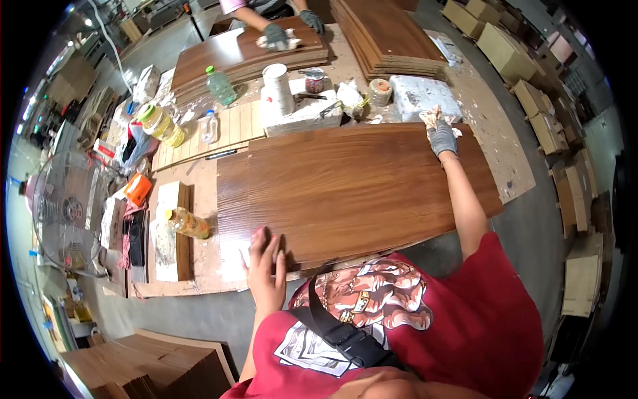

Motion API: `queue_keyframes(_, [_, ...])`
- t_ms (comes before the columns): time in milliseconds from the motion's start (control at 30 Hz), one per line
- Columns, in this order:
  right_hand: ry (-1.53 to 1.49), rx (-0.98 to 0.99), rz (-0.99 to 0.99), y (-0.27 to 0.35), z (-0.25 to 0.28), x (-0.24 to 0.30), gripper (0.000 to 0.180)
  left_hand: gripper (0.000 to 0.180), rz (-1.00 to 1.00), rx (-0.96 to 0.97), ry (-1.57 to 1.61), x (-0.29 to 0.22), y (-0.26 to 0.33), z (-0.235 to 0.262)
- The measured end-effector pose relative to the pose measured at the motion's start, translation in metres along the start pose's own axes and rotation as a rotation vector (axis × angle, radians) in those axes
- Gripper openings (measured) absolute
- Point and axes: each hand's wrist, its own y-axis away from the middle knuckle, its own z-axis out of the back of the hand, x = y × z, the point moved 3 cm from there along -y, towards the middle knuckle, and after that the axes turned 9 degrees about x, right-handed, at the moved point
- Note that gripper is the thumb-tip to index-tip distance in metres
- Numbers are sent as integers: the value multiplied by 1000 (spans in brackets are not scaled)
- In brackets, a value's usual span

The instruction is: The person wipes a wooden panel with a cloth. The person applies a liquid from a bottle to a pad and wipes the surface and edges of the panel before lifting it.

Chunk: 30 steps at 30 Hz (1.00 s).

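A dark brown wood-grain panel [359,189] lies flat in front of me, with another panel edge showing at its left end. My right hand [443,138], in a grey glove, presses a crumpled whitish rag [435,118] at the panel's far right corner. The fingers are closed on the rag. My left hand [267,263] is bare and rests at the near left edge of the panel, fingers stretched out and holding nothing.
Across the table a co-worker's gloved hand [276,34] holds a cloth on a panel stack [246,53]. Another stack [392,36] stands far right. Bottles, a white cup [277,86] and a wrapped block [425,96] line the middle; a fan [70,209] stands left.
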Motion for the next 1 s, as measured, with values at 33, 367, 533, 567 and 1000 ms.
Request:
queue_keyframes(33, [-545, 29, 61, -1, 15, 11, 58, 45, 92, -100, -33, 7, 12, 2])
queue_keyframes(367, [-1373, -105, 567, 46, 337, 118, 39, 48, 282, -376, -83, 44, 35, -10])
queue_keyframes(533, [-1360, -210, 755, 49, 419, 216, 31, 61, 316, -401, -111, 42, 33, 5])
queue_keyframes(567, [-1246, -187, 977, 64, 458, 196, 39, 67, 296, -404, -106, 46, 34, 6])
queue_keyframes(1000, [-1439, -189, 790, 28, 367, 192, 35, 60, 333, -477, 123, 88, 55, 24])
